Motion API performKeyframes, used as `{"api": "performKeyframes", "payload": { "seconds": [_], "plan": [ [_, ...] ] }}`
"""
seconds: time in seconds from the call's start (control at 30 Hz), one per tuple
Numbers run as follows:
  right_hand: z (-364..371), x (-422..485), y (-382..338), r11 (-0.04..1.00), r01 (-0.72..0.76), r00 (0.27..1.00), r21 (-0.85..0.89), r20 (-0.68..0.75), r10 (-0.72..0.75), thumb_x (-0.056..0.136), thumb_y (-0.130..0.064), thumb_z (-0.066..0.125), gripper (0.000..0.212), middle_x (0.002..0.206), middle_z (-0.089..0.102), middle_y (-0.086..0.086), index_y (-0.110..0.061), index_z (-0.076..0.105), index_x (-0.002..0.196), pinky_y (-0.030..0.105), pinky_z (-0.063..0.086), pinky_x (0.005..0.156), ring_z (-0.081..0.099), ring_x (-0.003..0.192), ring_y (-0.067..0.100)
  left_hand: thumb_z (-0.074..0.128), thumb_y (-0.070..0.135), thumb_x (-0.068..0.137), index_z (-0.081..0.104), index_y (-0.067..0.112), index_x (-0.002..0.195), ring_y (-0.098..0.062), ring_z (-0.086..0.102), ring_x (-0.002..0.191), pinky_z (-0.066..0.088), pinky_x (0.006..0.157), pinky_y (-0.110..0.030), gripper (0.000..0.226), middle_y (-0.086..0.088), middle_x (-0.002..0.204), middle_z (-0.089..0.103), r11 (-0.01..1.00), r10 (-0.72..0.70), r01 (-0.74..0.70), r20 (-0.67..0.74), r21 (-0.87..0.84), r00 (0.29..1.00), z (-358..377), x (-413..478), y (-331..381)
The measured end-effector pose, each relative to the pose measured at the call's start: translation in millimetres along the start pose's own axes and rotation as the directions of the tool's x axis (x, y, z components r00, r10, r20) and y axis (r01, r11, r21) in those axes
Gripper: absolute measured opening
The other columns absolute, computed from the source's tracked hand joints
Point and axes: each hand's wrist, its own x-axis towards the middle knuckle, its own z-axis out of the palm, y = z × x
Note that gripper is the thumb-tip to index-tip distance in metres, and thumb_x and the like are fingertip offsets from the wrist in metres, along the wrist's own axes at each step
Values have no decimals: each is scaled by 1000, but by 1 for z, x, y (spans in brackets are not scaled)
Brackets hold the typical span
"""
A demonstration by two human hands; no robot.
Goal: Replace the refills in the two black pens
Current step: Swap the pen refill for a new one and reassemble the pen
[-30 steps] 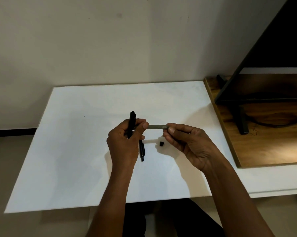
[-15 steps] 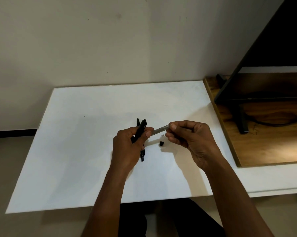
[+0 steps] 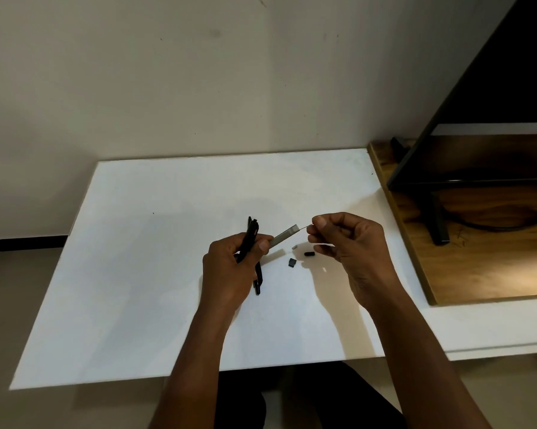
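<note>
Above the white table (image 3: 143, 274), the left hand (image 3: 230, 267) clamps a black pen (image 3: 249, 241) while the right hand (image 3: 347, 243) pinches the tip of its grey refill (image 3: 284, 236), whose long axis rises rightward from the left grip toward the right.

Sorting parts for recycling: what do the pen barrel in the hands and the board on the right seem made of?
The pen barrel looks like translucent grey plastic with a smooth finish, though blur leaves that open. The board looks like wood or wood-look laminate: brown grain lines under a light sheen.
</note>
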Motion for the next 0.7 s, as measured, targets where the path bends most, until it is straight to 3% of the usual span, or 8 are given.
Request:
{"api": "performKeyframes", "payload": {
  "seconds": [0.13, 0.33, 0.5, 0.6, 0.7],
  "plan": [
    [-2, 1, 1, 1000, 12, 999, 27, -38, -11, 96, -13, 64, 14, 92, 80, 9, -3, 72, 102, 25, 60, 71, 77, 88, 22, 68, 25, 93, 80, 25, 93, -4, 47, 42, 42, 57, -18, 12, -13, 76, 72, 1000, 2, -3, 7, 7, 1000, 0, 0, -1],
    [-13, 4, -3, 953, -68, 993, 294, -71, 93, 96, -9, 64, 12, 99, 78, 18, -1, 69, 102, 29, 62, 79, 77, 91, 28, 70, 23, 92, 81, 21, 91, -3, 47, 40, 44, 58, -24, 11, -13, 75, 75, 1000, -28, 28, -20, -2, 999, 1, 0, -2],
    [-11, 3, -5, 947, -220, 975, 235, 67, 210, 86, -9, 74, 10, 91, 78, 17, -4, 77, 94, 25, 61, 70, 77, 80, 24, 71, 23, 91, 81, 17, 92, -2, 48, 37, 42, 46, -10, 11, -3, 67, 74, 999, -28, 28, -18, -15, 999, 8, -2, -3],
    [-8, 1, -5, 943, -295, 950, 156, 157, 271, 82, -10, 77, 15, 89, 78, 17, -4, 79, 95, 23, 59, 66, 76, 75, 22, 73, 25, 90, 81, 18, 90, 0, 52, 38, 40, 44, -10, 11, 12, 51, 64, 1000, -16, 16, 10, -9, 1000, 13, -4, -3],
    [-5, -1, -3, 947, -308, 943, 95, 162, 291, 84, -9, 76, 10, 85, 78, 15, -3, 80, 92, 22, 59, 65, 75, 73, 19, 74, 30, 88, 81, 22, 86, -1, 52, 38, 42, 45, -11, 11, 16, 50, 64, 1000, 2, -4, 65, 22, 998, 15, -4, -3]
  ]
}}
